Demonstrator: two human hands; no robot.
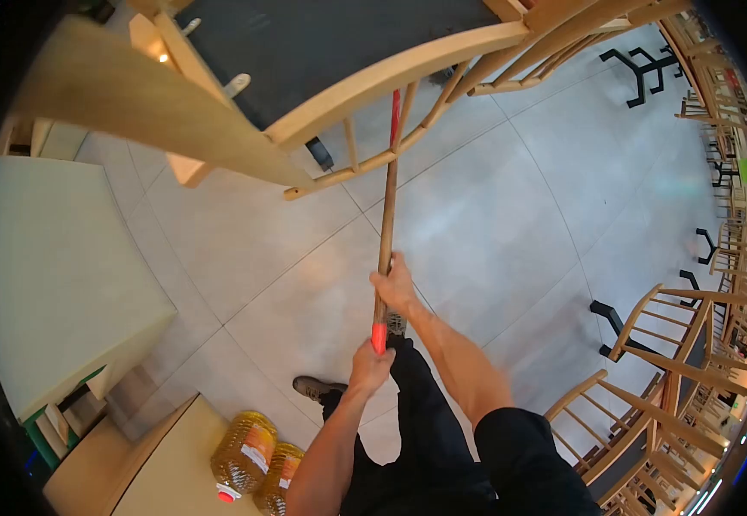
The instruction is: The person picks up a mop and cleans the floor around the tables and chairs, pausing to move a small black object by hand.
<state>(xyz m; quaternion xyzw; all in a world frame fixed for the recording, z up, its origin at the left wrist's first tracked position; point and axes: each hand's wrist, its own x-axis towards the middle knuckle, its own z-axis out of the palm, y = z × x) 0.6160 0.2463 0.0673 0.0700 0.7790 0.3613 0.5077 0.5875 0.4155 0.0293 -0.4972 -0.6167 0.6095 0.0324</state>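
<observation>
A long wooden pole (388, 202) with a red grip end and a red far section runs away from my body across the floor. My left hand (371, 370) is closed around its near end, at the red grip (379, 338). Farther up the shaft, my right hand (397, 285) wraps round the bare wood. The pole's far part passes beneath the wooden chair (408, 73), behind its spindles, so whatever is at its tip is hidden.
A pale cabinet-like block (73, 275) stands at the left. Large bottles of yellow oil (244, 451) sit near my left foot beside a beige box (176, 460). Wooden chairs (661, 322) and black table legs (640, 73) line the right. Grey tiled floor (494, 198) lies between.
</observation>
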